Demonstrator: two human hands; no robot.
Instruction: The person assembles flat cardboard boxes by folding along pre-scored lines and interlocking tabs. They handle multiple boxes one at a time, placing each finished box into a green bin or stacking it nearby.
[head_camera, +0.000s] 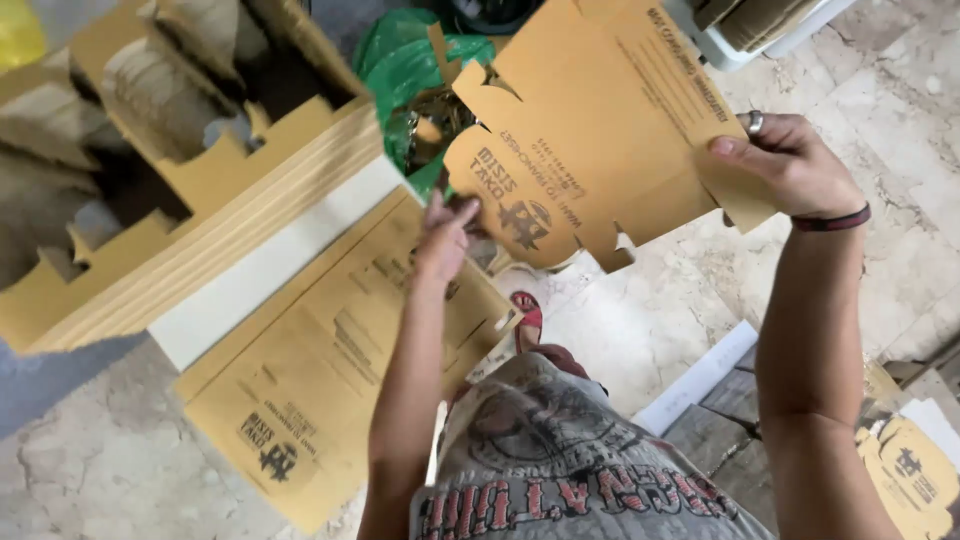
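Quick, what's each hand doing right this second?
Left hand: fingers closed on the lower edge of the flat brown cardboard box blank.
Right hand: fingers pinching a side flap of the same blank, holding it up.

Pale marble-patterned floor (640, 330) lies beneath both hands. Green plastic bag (395, 60) sits beyond the left hand. Daylight is soft and even.
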